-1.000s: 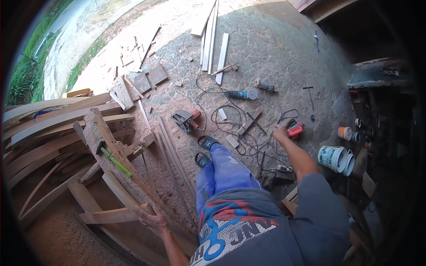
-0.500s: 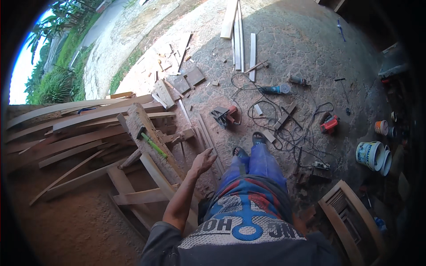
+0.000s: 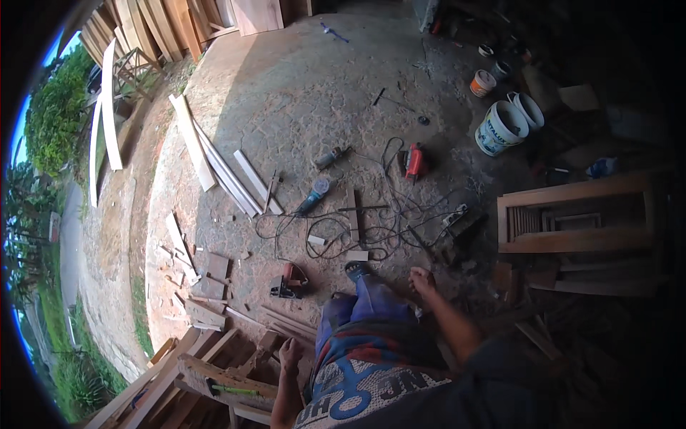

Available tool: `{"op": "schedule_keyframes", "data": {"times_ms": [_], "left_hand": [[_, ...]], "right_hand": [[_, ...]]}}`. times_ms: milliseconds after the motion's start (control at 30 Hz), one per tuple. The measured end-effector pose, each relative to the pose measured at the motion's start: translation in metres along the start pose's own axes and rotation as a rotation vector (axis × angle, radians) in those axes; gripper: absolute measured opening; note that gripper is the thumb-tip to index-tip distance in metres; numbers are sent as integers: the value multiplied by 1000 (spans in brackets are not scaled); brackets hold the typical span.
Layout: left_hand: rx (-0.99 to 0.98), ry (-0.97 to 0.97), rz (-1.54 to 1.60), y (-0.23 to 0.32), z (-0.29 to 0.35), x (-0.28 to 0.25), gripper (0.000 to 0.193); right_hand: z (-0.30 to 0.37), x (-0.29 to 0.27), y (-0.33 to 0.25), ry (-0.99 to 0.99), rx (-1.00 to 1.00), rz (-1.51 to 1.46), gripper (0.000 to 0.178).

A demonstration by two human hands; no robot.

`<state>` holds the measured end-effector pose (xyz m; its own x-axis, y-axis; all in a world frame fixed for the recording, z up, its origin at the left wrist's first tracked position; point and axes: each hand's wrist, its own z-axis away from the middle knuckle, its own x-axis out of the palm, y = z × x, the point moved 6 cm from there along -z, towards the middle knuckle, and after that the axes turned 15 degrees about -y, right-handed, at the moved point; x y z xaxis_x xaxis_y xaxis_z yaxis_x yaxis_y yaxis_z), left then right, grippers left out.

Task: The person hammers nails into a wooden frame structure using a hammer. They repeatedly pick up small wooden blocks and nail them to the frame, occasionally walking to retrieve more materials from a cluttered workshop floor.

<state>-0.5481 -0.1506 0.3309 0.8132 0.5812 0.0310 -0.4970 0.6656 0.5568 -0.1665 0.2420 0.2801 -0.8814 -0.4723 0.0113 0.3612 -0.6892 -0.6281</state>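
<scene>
Left hand (image 3: pixel 290 355): near the rough timber beam (image 3: pixel 194 367); whether its fingers are open or closed, I cannot tell.
Right hand (image 3: pixel 421 279): above the floor (image 3: pixel 279 107), fingers curled in, nothing visible in them.
Hammer (image 3: pixel 239 390): green-handled, lying on the beam.
Progress: scattered offcuts (image 3: pixel 209 288) suggest some cutting is done; the beam looks unfinished.

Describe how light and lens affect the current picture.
Head view: sunlight brightens the ground at left, a shadow edge crossing the concrete floor; also in the head view, the right hand sits in shade, detail sinks into darkness around the wooden frame, and black fills the picture's right corners.
</scene>
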Motion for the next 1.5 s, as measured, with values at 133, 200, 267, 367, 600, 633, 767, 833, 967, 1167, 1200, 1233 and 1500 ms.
{"op": "schedule_keyframes", "data": {"times_ms": [133,200,267,367,600,633,767,833,967,1167,1200,1233,1500], "left_hand": [[-125,-190,-56,5,-34,-30,21],[-127,-218,-147,30,-50,-44,20],[-138,-230,-37,36,-84,-55,20],[-54,-230,-10,73,-136,-70,22],[93,-304,-139,163,-182,-31,56],[92,-347,-180,171,-178,-17,58],[53,-412,-188,153,-169,3,46],[-40,-421,-271,151,-160,19,40],[-106,-413,-329,147,-149,19,38],[-97,-223,-156,163,-158,67,33],[-25,-307,-63,169,-168,85,31],[24,-256,-48,160,-185,85,28],[33,-358,-298,234,-204,223,33]], "right_hand": [[7,20,-8,87,-158,-165,32],[18,33,14,113,-164,-136,31],[1,39,88,172,-161,-60,30],[7,44,135,146,-243,444,28],[71,42,175,267,61,140,27],[76,41,177,282,80,95,26],[79,41,157,289,95,-15,25],[84,39,164,301,112,-65,24],[80,23,179,274,181,-77,23],[59,-62,173,211,268,47,22],[54,-85,167,217,281,54,22],[47,-104,147,199,291,67,21],[-71,-264,-47,293,35,-36,25]]}}
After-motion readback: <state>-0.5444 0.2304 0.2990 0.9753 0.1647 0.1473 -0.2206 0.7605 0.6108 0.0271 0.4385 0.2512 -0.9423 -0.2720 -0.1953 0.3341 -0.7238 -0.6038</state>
